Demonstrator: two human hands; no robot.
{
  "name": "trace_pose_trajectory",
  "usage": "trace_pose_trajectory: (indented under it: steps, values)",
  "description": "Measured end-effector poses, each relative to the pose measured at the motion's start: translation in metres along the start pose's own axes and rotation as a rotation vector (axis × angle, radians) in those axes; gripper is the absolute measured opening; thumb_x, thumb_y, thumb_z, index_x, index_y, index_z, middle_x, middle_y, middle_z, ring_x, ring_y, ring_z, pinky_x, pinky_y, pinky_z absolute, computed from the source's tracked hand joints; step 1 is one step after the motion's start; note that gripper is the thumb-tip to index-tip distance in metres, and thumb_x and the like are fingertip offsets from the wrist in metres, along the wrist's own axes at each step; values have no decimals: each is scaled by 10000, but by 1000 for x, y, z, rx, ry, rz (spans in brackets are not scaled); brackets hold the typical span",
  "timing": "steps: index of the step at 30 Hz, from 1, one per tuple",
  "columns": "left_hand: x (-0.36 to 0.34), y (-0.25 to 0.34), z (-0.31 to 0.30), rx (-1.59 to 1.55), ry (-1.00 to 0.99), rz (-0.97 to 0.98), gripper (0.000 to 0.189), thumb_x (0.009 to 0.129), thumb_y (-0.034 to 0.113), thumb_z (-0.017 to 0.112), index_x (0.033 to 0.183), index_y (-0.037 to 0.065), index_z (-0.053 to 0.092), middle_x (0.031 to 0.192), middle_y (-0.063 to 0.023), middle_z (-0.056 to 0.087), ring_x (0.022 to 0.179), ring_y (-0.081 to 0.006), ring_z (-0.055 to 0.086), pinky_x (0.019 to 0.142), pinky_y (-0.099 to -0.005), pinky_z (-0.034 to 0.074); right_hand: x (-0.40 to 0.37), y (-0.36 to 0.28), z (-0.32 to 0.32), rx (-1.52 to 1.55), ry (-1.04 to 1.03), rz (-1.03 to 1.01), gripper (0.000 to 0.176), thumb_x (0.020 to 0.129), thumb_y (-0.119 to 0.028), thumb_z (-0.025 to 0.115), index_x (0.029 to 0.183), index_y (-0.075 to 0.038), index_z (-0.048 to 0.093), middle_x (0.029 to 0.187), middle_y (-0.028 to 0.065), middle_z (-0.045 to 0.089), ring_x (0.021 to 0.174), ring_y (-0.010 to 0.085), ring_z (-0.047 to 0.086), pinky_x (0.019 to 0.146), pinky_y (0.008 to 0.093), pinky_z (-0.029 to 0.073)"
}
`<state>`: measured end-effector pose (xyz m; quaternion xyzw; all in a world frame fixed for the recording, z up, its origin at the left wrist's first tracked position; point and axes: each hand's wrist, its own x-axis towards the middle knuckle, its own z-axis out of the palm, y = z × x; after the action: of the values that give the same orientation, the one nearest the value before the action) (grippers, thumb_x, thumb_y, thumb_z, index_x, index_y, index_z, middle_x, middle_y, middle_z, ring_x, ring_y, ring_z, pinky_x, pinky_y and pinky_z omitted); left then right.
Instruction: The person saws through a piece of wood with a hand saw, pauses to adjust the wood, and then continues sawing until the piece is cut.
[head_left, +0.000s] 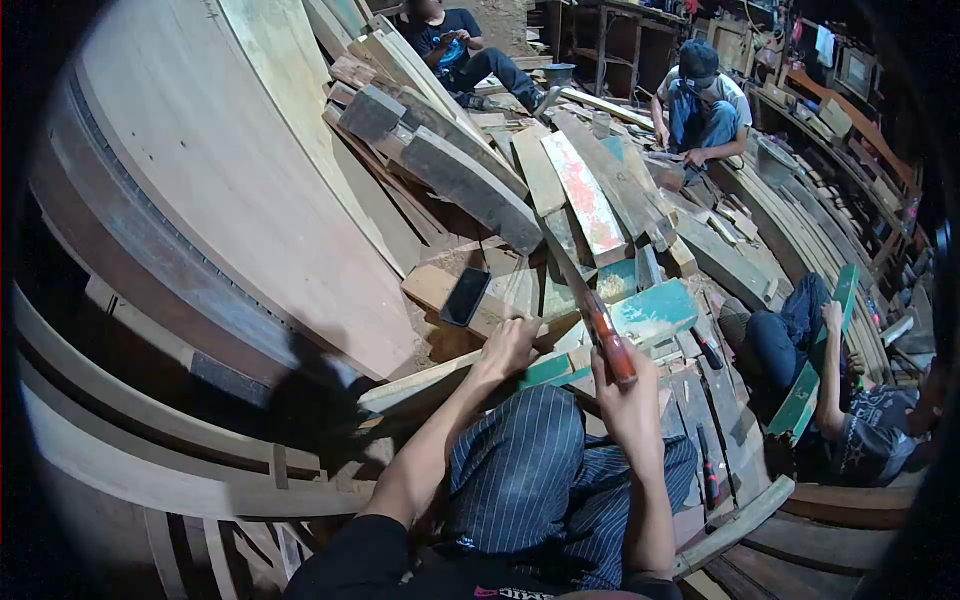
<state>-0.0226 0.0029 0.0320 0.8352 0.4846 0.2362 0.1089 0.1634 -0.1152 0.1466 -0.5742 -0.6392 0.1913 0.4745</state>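
My right hand (628,392) is wrapped round the reddish-brown handle of a long-bladed tool (606,338), its narrow blade pointing up and away over the planks. My left hand (508,346) is closed, knuckles up, at the edge of the boards in front of my knees; what its fingers hold is hidden. Just beyond it, a dark phone (466,297) with a cable lies on a wood block (428,287). Close past the tool's handle is a green-painted board (655,312) with worn patches. My striped trousers (515,455) show between my arms.
Large curved planks (250,200) rise on the left. Loose timber (470,185) fills the middle. A red-and-black handled tool (710,482) lies to my right. One person (455,50) sits at the back, another (705,100) crouches, and a third (880,420) holds a green beam (820,365).
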Motion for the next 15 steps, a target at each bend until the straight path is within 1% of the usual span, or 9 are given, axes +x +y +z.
trace_pose_trajectory:
  steps: [2, 3, 5, 7, 9, 11, 12, 13, 15]
  values:
    - [1, 1, -7, -20, -3, -23, 214, 722, 73, 685, 886, -31, 597, 791, -251, 648, 809, -445, 643, 731, -504, 523, -18, -10, -14, 28, -31, 73, 129, 875, -77, 635, 942, 29, 604, 702, 217, 575, 546, 350, 517, 584, 391, 447]
    - [3, -4, -3, 6, -37, -31, 265, 724, 83, 704, 936, -29, 590, 842, -268, 635, 853, -448, 631, 764, -508, 514, -33, -19, -25, 41, -49, 111, 126, 879, -74, 631, 945, 30, 607, 691, 208, 570, 535, 323, 514, 579, 380, 446]
    - [6, -16, 7, 53, -107, -49, 371, 729, 104, 741, 1036, -24, 574, 943, -302, 607, 941, -455, 606, 829, -516, 494, -59, -38, -53, 130, -37, 245, 139, 874, -66, 639, 966, 33, 611, 669, 173, 557, 544, 199, 514, 567, 321, 439]
    - [11, -13, 2, 2, -88, -60, 346, 730, 98, 744, 1003, -51, 592, 872, -318, 625, 885, -477, 620, 787, -524, 505, -88, -43, -87, 51, -52, 291, 151, 855, -52, 652, 976, 31, 615, 672, 148, 568, 569, 121, 516, 562, 276, 435]
    - [12, -19, 8, 45, -69, -14, 333, 729, 71, 725, 1007, -53, 591, 850, -316, 636, 846, -481, 630, 761, -527, 515, -116, -60, -125, 158, -72, 549, 217, 875, -85, 671, 1029, 54, 611, 753, 41, 579, 566, 63, 488, 519, 212, 381]
    - [8, -13, 5, 72, -71, -2, 294, 716, 86, 728, 950, -52, 617, 834, -295, 642, 838, -449, 644, 752, -504, 523, -118, -69, -147, -107, -124, 237, 154, 916, -141, 636, 866, -6, 579, 639, 75, 501, 546, 144, 455, 497, 291, 372]
    - [6, -10, 4, 86, -73, 6, 276, 710, 94, 730, 922, -52, 630, 826, -285, 645, 834, -434, 651, 748, -492, 527, -122, -69, -147, 59, -88, 353, 152, 913, -141, 643, 865, -12, 578, 615, 56, 453, 533, 159, 425, 492, 302, 359]
    - [6, -9, 4, 75, -71, 26, 273, 705, 77, 713, 926, -55, 624, 821, -286, 645, 821, -432, 653, 738, -488, 530, -123, -71, -144, 65, -54, 400, 154, 899, -127, 655, 928, 9, 588, 671, 52, 489, 547, 137, 456, 507, 276, 373]
    - [6, -7, 3, 60, -60, 64, 270, 694, 42, 679, 935, -61, 613, 811, -290, 645, 796, -429, 657, 718, -479, 537, -119, -72, -128, 79, 13, 488, 246, 873, -98, 680, 1054, 52, 609, 782, 45, 562, 575, 93, 518, 538, 224, 399]
